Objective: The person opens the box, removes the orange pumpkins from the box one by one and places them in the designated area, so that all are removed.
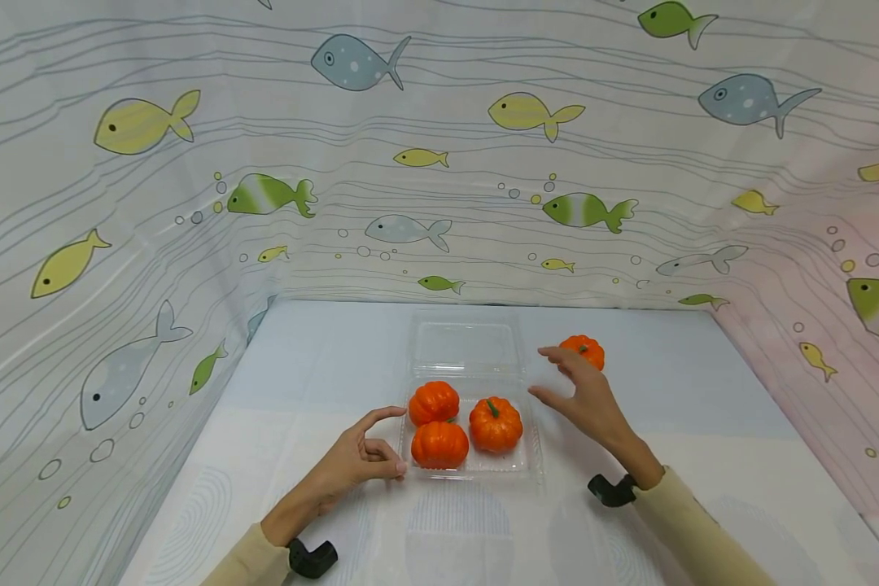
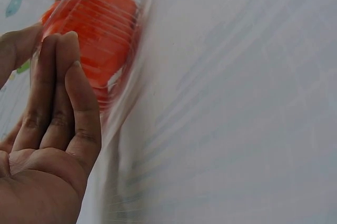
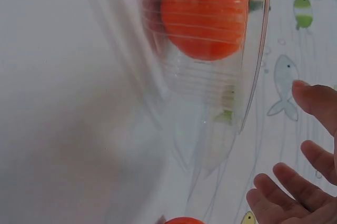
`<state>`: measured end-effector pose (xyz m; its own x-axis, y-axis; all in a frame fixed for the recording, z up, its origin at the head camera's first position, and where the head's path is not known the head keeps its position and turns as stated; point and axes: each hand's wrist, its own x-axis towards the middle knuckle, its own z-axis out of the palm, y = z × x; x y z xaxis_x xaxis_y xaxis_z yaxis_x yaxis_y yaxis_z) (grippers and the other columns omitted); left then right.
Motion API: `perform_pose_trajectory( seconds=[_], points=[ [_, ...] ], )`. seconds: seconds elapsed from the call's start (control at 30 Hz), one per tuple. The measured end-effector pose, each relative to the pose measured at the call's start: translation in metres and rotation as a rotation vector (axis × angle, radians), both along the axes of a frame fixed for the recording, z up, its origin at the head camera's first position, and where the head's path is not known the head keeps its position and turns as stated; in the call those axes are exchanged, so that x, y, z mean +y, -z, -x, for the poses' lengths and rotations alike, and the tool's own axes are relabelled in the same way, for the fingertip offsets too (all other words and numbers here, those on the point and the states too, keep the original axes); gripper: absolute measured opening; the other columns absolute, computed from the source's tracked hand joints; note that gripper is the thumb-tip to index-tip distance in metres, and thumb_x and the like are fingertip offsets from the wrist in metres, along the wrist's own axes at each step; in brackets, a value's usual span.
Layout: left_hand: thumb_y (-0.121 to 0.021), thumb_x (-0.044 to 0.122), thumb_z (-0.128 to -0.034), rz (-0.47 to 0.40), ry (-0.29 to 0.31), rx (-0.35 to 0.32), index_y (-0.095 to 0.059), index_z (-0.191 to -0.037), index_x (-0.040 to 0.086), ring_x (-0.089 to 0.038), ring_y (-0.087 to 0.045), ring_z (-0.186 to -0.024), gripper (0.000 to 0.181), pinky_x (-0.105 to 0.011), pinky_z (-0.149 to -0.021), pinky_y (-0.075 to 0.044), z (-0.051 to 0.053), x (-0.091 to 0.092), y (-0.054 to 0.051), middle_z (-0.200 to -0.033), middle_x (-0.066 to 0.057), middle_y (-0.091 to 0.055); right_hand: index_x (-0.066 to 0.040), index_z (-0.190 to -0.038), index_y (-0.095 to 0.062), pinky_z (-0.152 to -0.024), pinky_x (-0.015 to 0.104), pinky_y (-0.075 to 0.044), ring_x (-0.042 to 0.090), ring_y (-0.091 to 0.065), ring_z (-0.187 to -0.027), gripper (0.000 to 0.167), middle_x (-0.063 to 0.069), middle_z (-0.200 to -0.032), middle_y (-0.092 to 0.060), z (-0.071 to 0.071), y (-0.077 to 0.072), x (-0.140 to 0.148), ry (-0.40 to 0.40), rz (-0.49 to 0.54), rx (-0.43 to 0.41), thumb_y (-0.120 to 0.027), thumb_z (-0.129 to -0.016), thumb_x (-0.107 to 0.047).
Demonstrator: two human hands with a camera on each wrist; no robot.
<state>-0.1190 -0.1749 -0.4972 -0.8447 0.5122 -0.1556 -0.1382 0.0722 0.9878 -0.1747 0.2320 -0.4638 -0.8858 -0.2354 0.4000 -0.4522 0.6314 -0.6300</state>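
Note:
A clear plastic clamshell box lies with its lid folded back, away from the person. Inside are three small orange pumpkins: one at back left, one at front left and one with a green stem on the right. My left hand is at the box's left side, fingertips at its rim and fingers loosely bent. To the right of the box hovers my right hand, fingers spread and holding nothing. It partly covers another orange pumpkin on the table.
The white table carries faint pale patterns. Fish-printed curtains surround it at the back and on both sides. Each wrist wears a black camera mount, one on the left and one on the right.

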Motion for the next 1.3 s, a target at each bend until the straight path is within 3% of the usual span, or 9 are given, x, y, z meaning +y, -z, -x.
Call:
perform_pose_trajectory(
  seconds=[0.3,0.6,0.73,0.93,1.13,1.3],
  points=[
    [-0.083,0.011,-0.0881,-0.003,-0.003,-0.002,-0.036,-0.156,0.024,-0.037,-0.072,-0.089,0.083,-0.039,-0.082,-0.057,0.0,0.0,0.0,-0.093,-0.018,-0.074,-0.008,-0.139,-0.059,-0.097,0.052,-0.053,0.037,-0.061,-0.12,0.065,0.011,-0.136,-0.063,-0.012,-0.001,-0.016,-0.08,-0.014,0.011,-0.089,-0.083,-0.022],
    [-0.082,0.01,-0.0887,0.001,0.002,-0.001,-0.036,-0.156,0.024,-0.038,-0.072,-0.089,0.083,-0.039,-0.083,-0.057,0.001,0.0,0.002,-0.093,-0.018,-0.074,-0.012,-0.143,-0.057,-0.102,0.047,-0.05,0.029,-0.058,-0.128,0.069,0.003,-0.142,-0.059,-0.023,-0.003,-0.025,-0.15,-0.019,-0.054,-0.089,-0.083,-0.023],
    [-0.082,0.01,-0.0889,0.001,0.001,0.0,-0.036,-0.156,0.025,-0.037,-0.072,-0.089,0.082,-0.04,-0.083,-0.057,0.001,-0.001,0.002,-0.093,-0.018,-0.074,-0.013,-0.146,-0.054,-0.1,0.048,-0.051,0.032,-0.056,-0.13,0.074,0.003,-0.146,-0.056,-0.027,-0.003,-0.028,-0.217,-0.019,-0.088,-0.091,-0.081,-0.02],
    [-0.082,0.01,-0.0887,-0.002,0.003,0.001,-0.036,-0.156,0.024,-0.038,-0.072,-0.089,0.083,-0.04,-0.084,-0.057,0.001,-0.001,0.002,-0.093,-0.018,-0.074,-0.022,-0.148,-0.054,-0.102,0.051,-0.05,0.029,-0.052,-0.136,0.081,0.002,-0.15,-0.053,-0.031,-0.004,-0.033,-0.258,-0.122,-0.135,-0.093,-0.077,-0.029],
    [-0.083,0.01,-0.0882,0.0,-0.003,-0.007,-0.036,-0.156,0.024,-0.036,-0.072,-0.088,0.083,-0.04,-0.083,-0.056,0.0,0.0,0.001,-0.092,-0.017,-0.074,-0.016,-0.149,-0.053,-0.107,0.057,-0.043,0.033,-0.043,-0.142,0.087,0.01,-0.154,-0.048,-0.032,-0.003,-0.038,-0.278,-0.254,-0.171,-0.094,-0.075,-0.033],
    [-0.083,0.01,-0.0882,-0.001,-0.001,-0.005,-0.036,-0.156,0.023,-0.034,-0.072,-0.087,0.083,-0.039,-0.083,-0.057,0.0,0.0,0.001,-0.091,-0.016,-0.074,-0.016,-0.15,-0.052,-0.107,0.055,-0.044,0.033,-0.043,-0.142,0.086,0.01,-0.155,-0.046,-0.033,0.0,-0.041,-0.285,-0.291,-0.195,-0.094,-0.076,-0.032]
  ],
)
